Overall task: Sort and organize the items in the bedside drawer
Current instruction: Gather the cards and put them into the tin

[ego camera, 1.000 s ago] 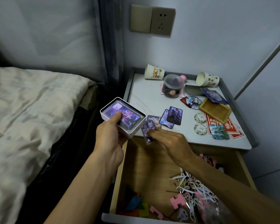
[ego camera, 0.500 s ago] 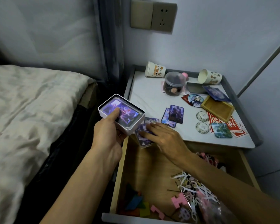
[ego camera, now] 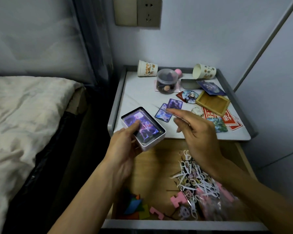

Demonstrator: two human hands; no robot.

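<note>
Step in hand: by my reading, loose cards are going one at a time from the nightstand top (ego camera: 139,98) into the box (ego camera: 152,144).
Left hand (ego camera: 123,146): grips the white box from its near side, with the thumb lying across the top card (ego camera: 147,130) inside. It holds the box over the near left corner of the nightstand.
Right hand (ego camera: 198,134): pinches one card (ego camera: 162,110) between thumb and forefinger. The card shows edge-on and blurred, so its face cannot be read. The hand is just right of the box, apart from it.
Best approach: turn the card flat, match its long side to the box's long side, then bring it left and down onto the stack.
Thumb: it probably needs to lift or slide to the box rim first, or it blocks the incoming card.
Box attitude: it tilts a little; levelling it should stop the stack sliding.
Release: let go only once the card sits inside all four walls.
Risk: a skewed card may catch on the rim and fall into the open drawer (ego camera: 156,166) below, among the floss picks (ego camera: 193,174) at its right.
Left to collect: two cards (ego camera: 174,104) lie overlapping on the nightstand top, just beyond the right hand.
</note>
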